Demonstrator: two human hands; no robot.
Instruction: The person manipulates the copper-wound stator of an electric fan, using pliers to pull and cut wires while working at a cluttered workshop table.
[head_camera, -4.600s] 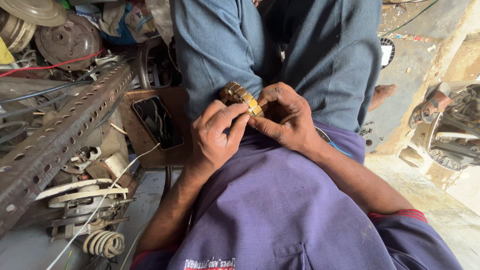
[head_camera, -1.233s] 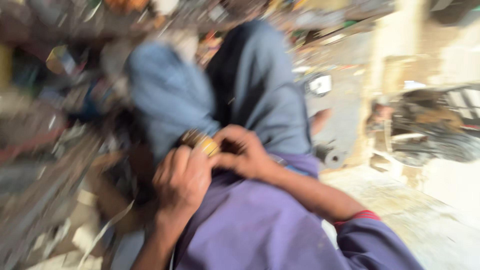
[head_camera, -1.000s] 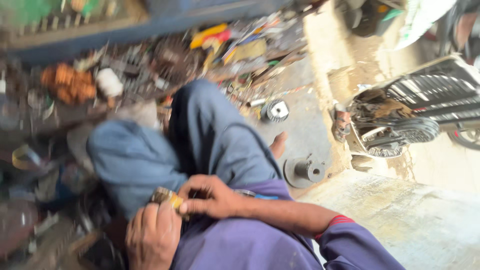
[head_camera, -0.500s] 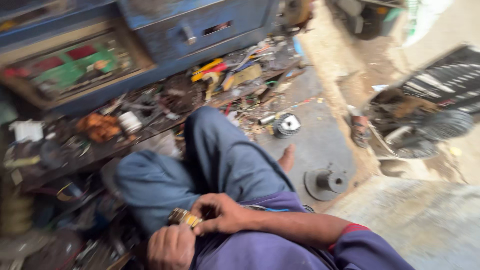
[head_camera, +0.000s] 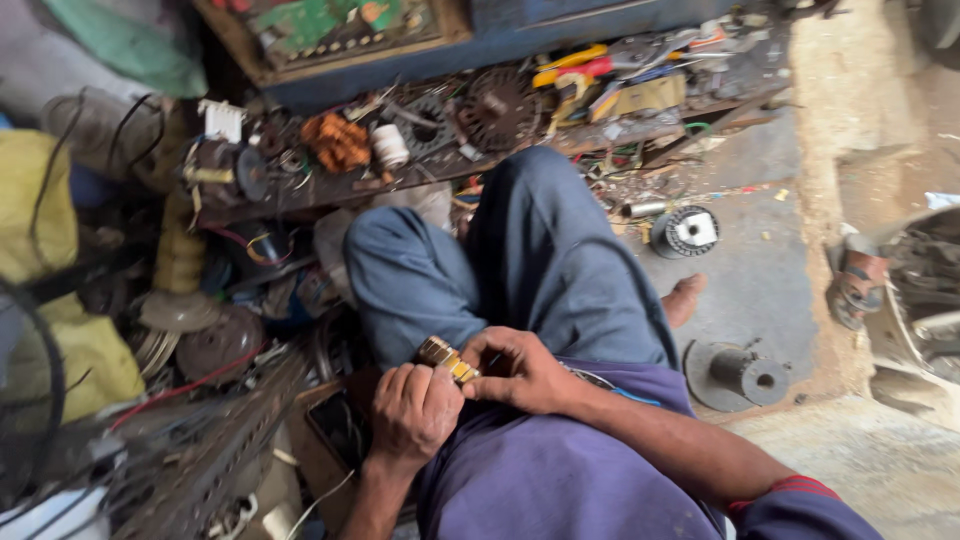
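Near, over the lap, a small brass-coloured ribbed part (head_camera: 447, 358), prob. a motor commutator, is pinched between both hands. Judged rigid metal, light for its size, ribs giving grip; best held by the round sides, not the end face. Left hand (head_camera: 415, 410) is curled under it w/ fingers pressed together, wrist bent up. Right hand (head_camera: 515, 368) is closed on it from the other side, thumb & forefinger tips at the part, forearm laid across the purple shirt (head_camera: 560, 470). Beyond: blue trouser knees (head_camera: 500, 260), an empty wire spool (head_camera: 738, 372), then a cluttered shelf of parts (head_camera: 480, 120).
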